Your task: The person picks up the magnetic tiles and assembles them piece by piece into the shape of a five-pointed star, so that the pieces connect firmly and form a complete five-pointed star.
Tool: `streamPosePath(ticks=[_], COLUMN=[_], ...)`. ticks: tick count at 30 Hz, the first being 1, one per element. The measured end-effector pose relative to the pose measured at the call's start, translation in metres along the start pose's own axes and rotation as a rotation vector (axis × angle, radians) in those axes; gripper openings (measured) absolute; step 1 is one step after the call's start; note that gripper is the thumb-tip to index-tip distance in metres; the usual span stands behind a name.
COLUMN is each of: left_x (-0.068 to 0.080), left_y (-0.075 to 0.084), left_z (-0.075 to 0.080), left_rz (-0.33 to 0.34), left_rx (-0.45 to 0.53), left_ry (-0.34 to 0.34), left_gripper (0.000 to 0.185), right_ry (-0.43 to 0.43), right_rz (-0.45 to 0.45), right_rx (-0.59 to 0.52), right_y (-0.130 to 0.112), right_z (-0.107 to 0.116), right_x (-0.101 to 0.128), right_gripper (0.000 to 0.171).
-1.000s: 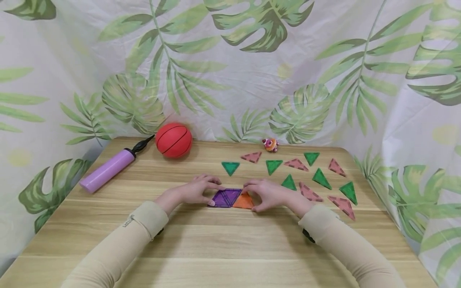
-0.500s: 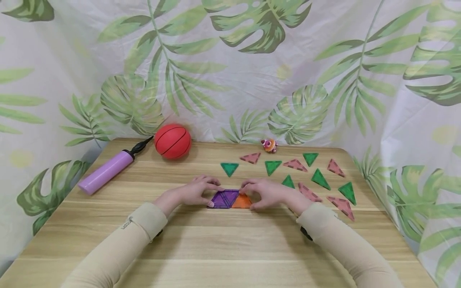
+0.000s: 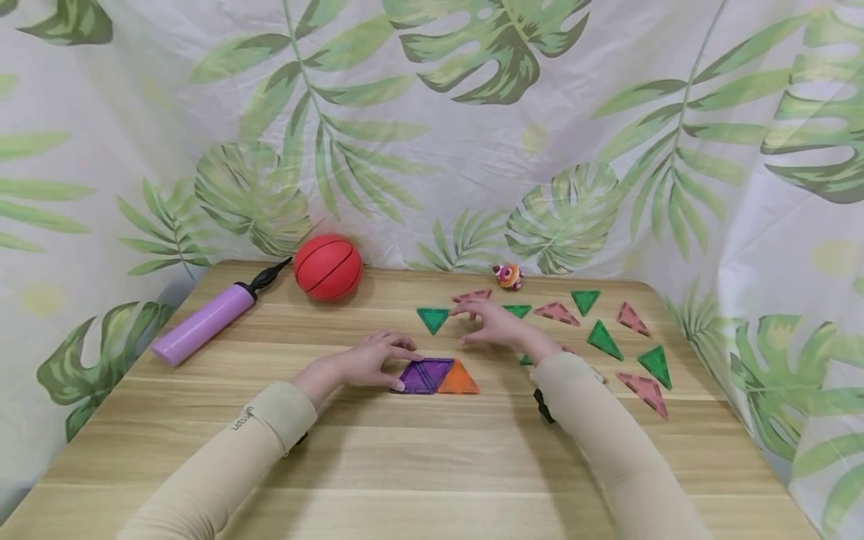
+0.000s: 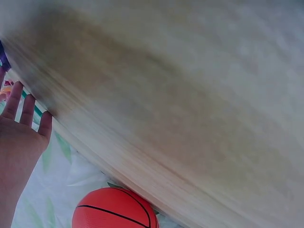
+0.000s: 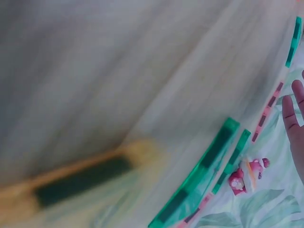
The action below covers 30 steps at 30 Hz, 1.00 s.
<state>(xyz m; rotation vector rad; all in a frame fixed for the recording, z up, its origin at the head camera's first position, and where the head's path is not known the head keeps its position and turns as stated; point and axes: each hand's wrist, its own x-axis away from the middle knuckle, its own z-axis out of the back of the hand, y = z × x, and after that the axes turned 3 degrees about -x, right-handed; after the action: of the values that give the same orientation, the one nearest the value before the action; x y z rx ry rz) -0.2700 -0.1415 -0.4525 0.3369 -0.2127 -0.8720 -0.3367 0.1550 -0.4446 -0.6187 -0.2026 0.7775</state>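
Note:
Two purple triangle tiles (image 3: 424, 375) lie joined flat at the middle of the wooden table (image 3: 405, 465), with an orange triangle tile (image 3: 459, 379) attached on their right. My left hand (image 3: 394, 358) rests on the purple tiles' left edge with its fingers straight; in the left wrist view the left hand (image 4: 21, 135) looks flat. My right hand (image 3: 475, 319) hovers open farther back, holding nothing, with its fingertips close to a pink triangle (image 3: 472, 295) and between two green triangles (image 3: 432, 319) (image 3: 518, 309). The right wrist view is blurred and shows my fingertips (image 5: 290, 114) beside green tiles (image 5: 204, 166).
Several more green and pink triangles (image 3: 604, 339) are scattered at the right back. A red ball (image 3: 327, 268) and a lilac pump (image 3: 202, 322) lie at the back left. A small toy figure (image 3: 508, 275) stands at the back edge. Leaf-print cloth (image 3: 472, 150) surrounds the table.
My right hand let go of the orange triangle and moved back toward the loose triangles. The orange tile stays joined to the purple ones. The left hand has not moved.

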Motion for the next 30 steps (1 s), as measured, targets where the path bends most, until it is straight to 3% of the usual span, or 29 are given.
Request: streamPosePath(ticks=[14,22,30], left_x=[0.003,0.001,0.002], left_y=[-0.003,-0.004,-0.003], left_z=[-0.002,-0.003,-0.001], left_rz=[0.002,-0.001,-0.003], left_rx=[0.007,-0.008,-0.003], left_ry=[-0.004,-0.001,-0.001], left_gripper=[0.056,0.056,0.055], right_ry=[0.028,0.027,0.040], right_rz=[-0.182,-0.204,-0.220], right_rx=[0.009,0.157,0.046], right_y=[0.017,0.014,0.015], right_z=[-0.010,-0.016,-0.015], right_x=[-0.045,-0.055,-0.054], right_gripper=[0.045,0.049,0.045])
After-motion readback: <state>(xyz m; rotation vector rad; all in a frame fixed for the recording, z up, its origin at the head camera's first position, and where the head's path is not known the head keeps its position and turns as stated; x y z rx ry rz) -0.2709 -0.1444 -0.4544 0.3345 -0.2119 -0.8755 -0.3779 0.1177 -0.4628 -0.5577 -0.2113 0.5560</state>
